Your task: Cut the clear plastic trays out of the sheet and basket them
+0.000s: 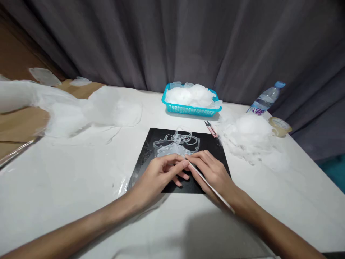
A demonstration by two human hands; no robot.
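My right hand point(211, 171) is closed round a thin white stick point(215, 192), which slants from the fingertips down along the palm towards the wrist. My left hand point(164, 171) meets it at the stick's upper tip, thumb and forefinger drawn together in a pinch; what lies between them is too small to make out. Just beyond both hands, a translucent whitish piece point(175, 148) with clear, wavy-edged strips point(185, 138) rests on a black mat point(145, 158). The fingers cover its near edge.
A turquoise basket point(191, 110) heaped with white translucent pieces stands at the back. Pink thread snips point(211, 129) lie beside a white fluffy pile point(250, 133) at right, near a water bottle point(266, 97) and tape roll point(280, 126). More white sheer material point(70, 111) spreads at left over brown cardboard point(21, 122).
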